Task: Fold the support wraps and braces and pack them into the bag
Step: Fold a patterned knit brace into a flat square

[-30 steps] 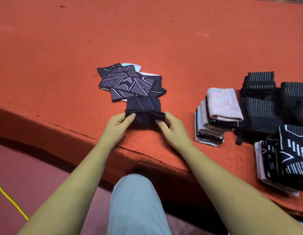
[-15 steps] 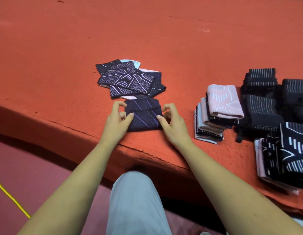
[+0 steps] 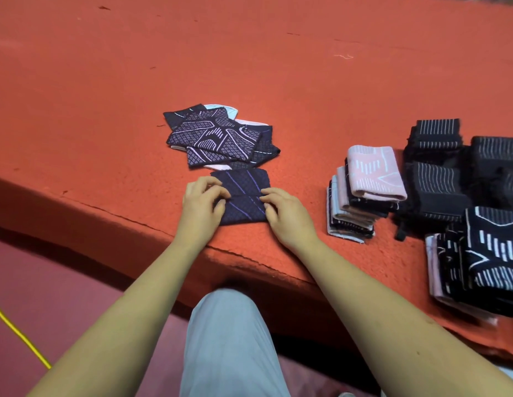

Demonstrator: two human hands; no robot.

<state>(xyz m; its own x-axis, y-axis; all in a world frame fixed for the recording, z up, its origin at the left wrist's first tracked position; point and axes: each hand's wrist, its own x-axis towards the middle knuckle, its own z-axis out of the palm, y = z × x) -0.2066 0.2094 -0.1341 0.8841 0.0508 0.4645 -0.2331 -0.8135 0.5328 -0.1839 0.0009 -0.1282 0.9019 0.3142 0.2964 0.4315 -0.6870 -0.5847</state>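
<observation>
One folded navy wrap with thin purple lines lies flat on the orange table. It is the piece being handled, and everything else is placed from it.

Two bare hands rest on it. The left hand sits on the wrap's left edge, fingers curled in narrow and thumb tucked close, pinching the cloth at the fold line. The right hand sits on the right edge, fingers likewise bent, their tips gripping the same fold.

Just behind the wrap, touching its far edge, is one loose pile of flat navy wraps with pale lilac patterns. At least four overlap there, and two pale undersides peek out; the exact count cannot be told.

To the right of the wrap, clear of it, stands one leaning stack of folded pieces: a single pink one on top, roughly five dark and pale layers below.

Further right are at least three black braces with white stripes, and nearer than those one dark heap whose count is unclear.

Nearer than the wrap, below the table edge, are one grey-trousered knee and, off to the left, one yellow cord.
</observation>
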